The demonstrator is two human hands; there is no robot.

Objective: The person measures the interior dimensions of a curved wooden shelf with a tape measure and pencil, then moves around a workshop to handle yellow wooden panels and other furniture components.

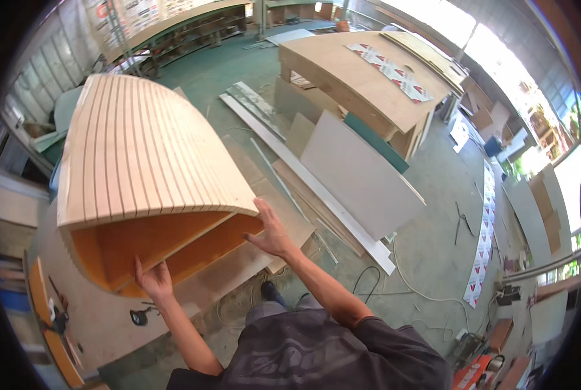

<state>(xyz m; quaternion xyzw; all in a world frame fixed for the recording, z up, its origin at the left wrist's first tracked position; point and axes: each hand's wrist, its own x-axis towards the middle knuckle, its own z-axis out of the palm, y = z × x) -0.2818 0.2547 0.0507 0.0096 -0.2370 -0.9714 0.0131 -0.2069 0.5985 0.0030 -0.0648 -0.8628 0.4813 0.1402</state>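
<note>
A large curved wooden cabinet shell (pixel 141 149), pale with dark parallel grooves along its outside, lies on a board-topped surface to my left. Its open end faces me and shows an orange-brown inside. A thin pale divider edge (pixel 193 240) crosses that opening at a slant. My left hand (pixel 154 281) is at the lower part of this divider, with fingers on either side of it. At the shell's right corner, my right hand (pixel 272 233) grips the rim, its fingers on the outside and its thumb toward the opening.
A dark tape measure (pixel 138 317) lies near my left forearm. Boards and a grey panel (pixel 358 172) lean and lie to the right, by a large wooden worktable (pixel 362 71). A cable (pixel 427 292) trails over the green floor. Red tools (pixel 475 374) sit at lower right.
</note>
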